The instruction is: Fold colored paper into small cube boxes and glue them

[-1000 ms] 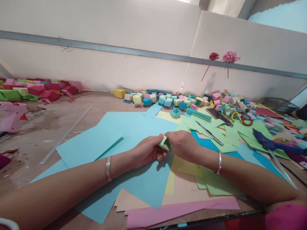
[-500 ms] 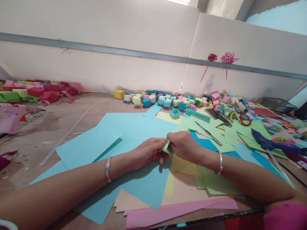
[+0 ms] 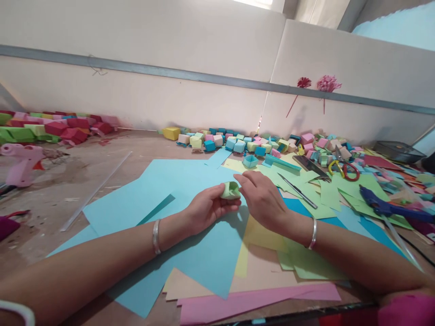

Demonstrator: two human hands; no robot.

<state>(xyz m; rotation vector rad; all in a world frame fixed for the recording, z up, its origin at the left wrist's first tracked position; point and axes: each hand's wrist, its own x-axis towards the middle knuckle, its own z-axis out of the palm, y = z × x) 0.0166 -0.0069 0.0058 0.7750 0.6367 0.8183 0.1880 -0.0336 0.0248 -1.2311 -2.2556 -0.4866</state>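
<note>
My left hand (image 3: 208, 207) holds a small light-green paper box (image 3: 231, 191) between thumb and fingers, its hollow side tilted up and facing right. Close by its right edge is my right hand (image 3: 267, 197), fingers stretched out and loosely apart. Whether a fingertip touches the box's rim I cannot tell. Beneath both hands lie large light-blue paper sheets (image 3: 190, 181).
Folded paper boxes (image 3: 238, 145) line the wall, with a red and pink heap (image 3: 74, 129) at left. Scissors (image 3: 343, 170), a pen (image 3: 299, 192) and a blue glue gun (image 3: 384, 203) lie right; a pink glue gun (image 3: 22, 163) lies left.
Both hands were closed around the green paper. Now my right hand has let go and its fingers have straightened. The box has turned in my left hand, showing its hollow inside.
</note>
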